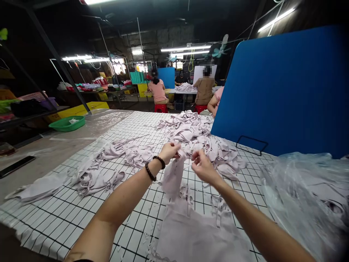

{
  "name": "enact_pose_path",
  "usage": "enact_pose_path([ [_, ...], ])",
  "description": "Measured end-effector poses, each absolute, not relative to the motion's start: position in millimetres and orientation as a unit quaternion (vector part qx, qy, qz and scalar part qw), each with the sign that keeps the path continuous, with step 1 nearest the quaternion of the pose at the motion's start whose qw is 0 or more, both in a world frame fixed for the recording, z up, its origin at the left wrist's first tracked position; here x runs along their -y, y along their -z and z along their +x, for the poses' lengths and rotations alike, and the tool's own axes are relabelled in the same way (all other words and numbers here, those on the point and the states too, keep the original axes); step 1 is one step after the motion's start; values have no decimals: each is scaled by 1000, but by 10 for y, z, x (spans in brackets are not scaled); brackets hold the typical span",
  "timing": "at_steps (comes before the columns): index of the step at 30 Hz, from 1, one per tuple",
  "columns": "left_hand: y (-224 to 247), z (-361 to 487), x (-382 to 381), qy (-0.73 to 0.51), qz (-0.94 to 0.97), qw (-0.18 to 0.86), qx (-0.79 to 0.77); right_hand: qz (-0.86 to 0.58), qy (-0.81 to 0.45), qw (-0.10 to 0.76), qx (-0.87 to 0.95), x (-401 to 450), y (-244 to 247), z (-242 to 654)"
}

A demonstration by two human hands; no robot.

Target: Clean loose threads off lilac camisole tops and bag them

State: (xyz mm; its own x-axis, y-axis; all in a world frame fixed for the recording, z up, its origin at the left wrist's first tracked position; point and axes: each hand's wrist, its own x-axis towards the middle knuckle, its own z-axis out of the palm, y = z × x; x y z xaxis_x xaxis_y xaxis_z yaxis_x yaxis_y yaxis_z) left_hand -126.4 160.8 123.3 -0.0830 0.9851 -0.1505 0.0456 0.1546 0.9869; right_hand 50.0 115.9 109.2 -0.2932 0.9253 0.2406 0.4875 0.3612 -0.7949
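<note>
My left hand (169, 152), with dark bead bracelets on the wrist, pinches the top of a pale lilac-grey fabric piece (173, 175) that hangs down over the table. Just to its right, my right hand (203, 167) has its fingers curled together; whatever they hold, if anything, is too small to make out. Below both hands a garment with thin straps (201, 233), in the same pale cloth, lies flat at the near edge. Beyond the hands rises a heap of similar pieces (188, 127), and another loose pile (95, 174) lies to the left.
White grid-patterned cloth (136, 218) covers the table, with small scraps on it. A tall blue board (278, 87) stands at right, a clear plastic bag (289, 189) before it. A green basket (68, 123) and a phone (16, 166) lie left. Several people sit farther back.
</note>
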Motion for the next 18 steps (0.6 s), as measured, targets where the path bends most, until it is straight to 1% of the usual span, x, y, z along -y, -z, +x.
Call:
enact_pose_path([
  [3, -1364, -1270, -1693, -539, 403, 472, -570, -494, -335, 400, 695, -840, -849, 268],
  [6, -1515, -1242, -1745, -593, 375, 444, -557, -548, -301, 416, 660, -736, -623, -3],
  [11, -1752, -1193, -1726, -649, 352, 408, -537, -613, -181, 404, 655, -961, -363, -240],
  [15, -1829, -1241, -1703, -675, 349, 368, -537, -610, -178, 382, 671, -1120, -278, -174],
  [18, -1817, -1257, -1706, -677, 366, 361, -527, -601, -176, 390, 675, -1099, -276, -193],
])
